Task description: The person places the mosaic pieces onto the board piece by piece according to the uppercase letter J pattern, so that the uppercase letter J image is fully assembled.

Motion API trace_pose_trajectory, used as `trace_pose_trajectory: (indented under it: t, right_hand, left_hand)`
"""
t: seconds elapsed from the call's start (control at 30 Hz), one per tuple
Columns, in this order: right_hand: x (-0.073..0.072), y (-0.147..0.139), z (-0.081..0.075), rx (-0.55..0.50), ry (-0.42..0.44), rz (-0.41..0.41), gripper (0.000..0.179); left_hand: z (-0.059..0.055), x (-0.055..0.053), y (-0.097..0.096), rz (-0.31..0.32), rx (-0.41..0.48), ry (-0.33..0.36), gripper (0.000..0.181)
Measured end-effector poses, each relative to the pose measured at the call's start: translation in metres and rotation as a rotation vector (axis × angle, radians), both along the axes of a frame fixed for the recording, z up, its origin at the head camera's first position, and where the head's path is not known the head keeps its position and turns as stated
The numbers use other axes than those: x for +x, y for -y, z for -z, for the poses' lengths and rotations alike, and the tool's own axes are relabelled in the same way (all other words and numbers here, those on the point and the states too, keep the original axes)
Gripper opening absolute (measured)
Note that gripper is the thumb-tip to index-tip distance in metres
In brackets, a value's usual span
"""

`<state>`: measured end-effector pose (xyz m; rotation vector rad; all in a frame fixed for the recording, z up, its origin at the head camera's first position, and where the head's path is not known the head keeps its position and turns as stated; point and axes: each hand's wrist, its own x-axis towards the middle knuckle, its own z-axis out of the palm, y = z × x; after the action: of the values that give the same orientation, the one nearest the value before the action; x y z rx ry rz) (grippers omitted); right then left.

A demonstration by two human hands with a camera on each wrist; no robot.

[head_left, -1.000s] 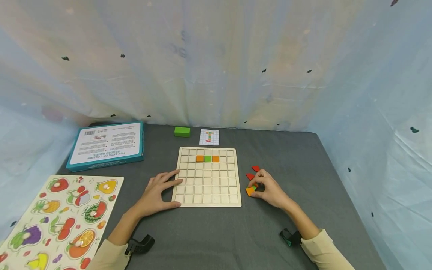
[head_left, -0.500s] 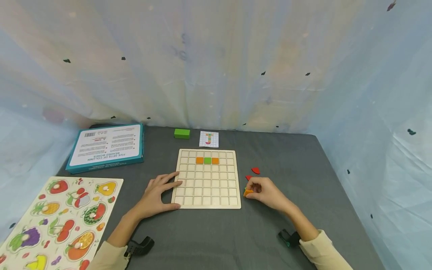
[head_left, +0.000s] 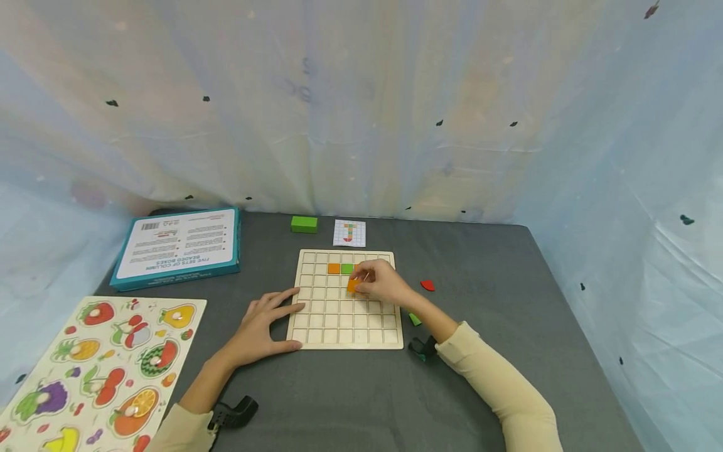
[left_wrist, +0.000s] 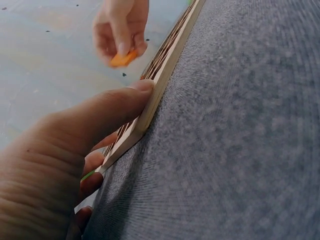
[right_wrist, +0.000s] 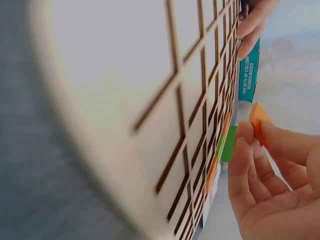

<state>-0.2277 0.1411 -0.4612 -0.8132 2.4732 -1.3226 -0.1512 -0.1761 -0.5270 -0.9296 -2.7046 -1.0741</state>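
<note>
A wooden grid board [head_left: 330, 317] lies in front of the person. My left hand [head_left: 257, 329] rests on its left edge, fingers spread, the thumb touching the near corner. My right hand [head_left: 384, 284] pinches an orange tile [right_wrist: 259, 121] between thumb and fingertips, above the board's upper middle cells. In the row beyond, an orange tile [head_left: 334, 269] and a green tile [head_left: 347, 269] sit in cells; another orange one beside them is mostly behind the right fingers. Right of the board lie a red rounded piece [head_left: 427, 285] and a green piece [head_left: 415, 319], partly beside the forearm.
Behind the board are a small pattern card [head_left: 349, 233] and a green block [head_left: 304, 224]. At the left stand a teal box [head_left: 177, 245] and a fruit puzzle board [head_left: 141, 345]. A grey cloth [head_left: 339, 395] covers the table, with pale curtains behind.
My right hand picked up the orange tile beside the board and moved left with it, over the grid. The green piece it had covered now shows. My left hand stays in place.
</note>
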Motion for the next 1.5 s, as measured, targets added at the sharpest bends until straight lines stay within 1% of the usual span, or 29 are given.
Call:
trace_pose_trajectory:
  t: [0.1, 0.23, 0.47, 0.63, 0.87, 1.03, 1.37, 1.5]
  right_hand:
    - [-0.009, 0.011, -0.001, -0.006, -0.004, 0.034, 0.014]
    - [-0.016, 0.015, -0.002, -0.01, 0.012, 0.08, 0.014]
    - [-0.022, 0.017, 0.002, 0.006, 0.033, 0.119, 0.013]
    - [-0.022, 0.02, 0.005, 0.049, 0.037, 0.118, 0.013]
    - [-0.019, 0.025, 0.005, 0.079, 0.004, 0.103, 0.013]
    - [-0.019, 0.028, 0.005, 0.102, -0.001, 0.121, 0.014]
    - [-0.018, 0.029, 0.007, 0.143, -0.018, 0.132, 0.012]
    - [-0.017, 0.028, 0.008, 0.174, -0.045, 0.141, 0.012]
  left_hand:
    - [0.0, 0.0, 0.0, 0.002, -0.002, -0.004, 0.078]
    - [0.001, 0.0, -0.001, 0.001, -0.008, -0.004, 0.078]
    - [0.001, 0.0, 0.0, -0.007, -0.006, 0.01, 0.079]
    - [0.001, 0.0, 0.0, -0.006, -0.008, 0.011, 0.079]
    - [0.001, 0.0, 0.0, -0.006, -0.01, 0.01, 0.079]
    - [0.0, -0.001, 0.0, -0.003, -0.005, 0.012, 0.078]
    - [-0.001, -0.001, -0.001, -0.004, -0.011, 0.005, 0.078]
    - [0.0, -0.001, -0.001, -0.006, -0.013, 0.003, 0.078]
